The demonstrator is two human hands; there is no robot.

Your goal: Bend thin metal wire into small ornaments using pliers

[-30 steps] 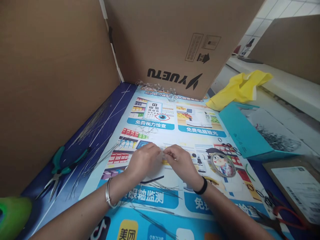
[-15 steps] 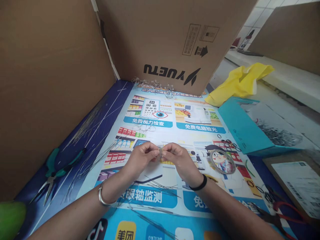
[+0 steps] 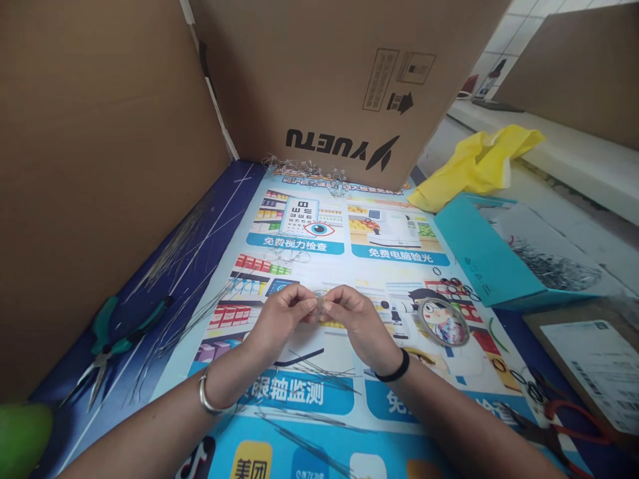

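At the middle of the printed sheet, my left hand (image 3: pixel 287 316) and my right hand (image 3: pixel 352 316) meet fingertip to fingertip. Thumb and forefinger of each are pinched on a small thin loop (image 3: pixel 320 293) that looks like wire; the fingers hide most of it. Cut lengths of thin wire (image 3: pixel 319 372) lie on the sheet just below my hands. A roll of clear tape (image 3: pixel 443 321) rests to the right of my right hand. Beyond my fingers, a few bent wire loops (image 3: pixel 292 255) lie flat on the sheet.
Pliers with teal handles (image 3: pixel 112 342) lie at left beside more wires (image 3: pixel 172 249). Small black rings (image 3: pixel 456 287), red-handled cutters (image 3: pixel 549 426) and a teal box (image 3: pixel 479 256) of dark wire pieces are at right. Cardboard walls (image 3: pixel 344 80) stand behind and left. A yellow cloth (image 3: pixel 479 166) lies at back right.
Both hands keep the same pinch on the small loop, with only a very slight shift of the fingers. The view has moved a little; nothing else has visibly changed.
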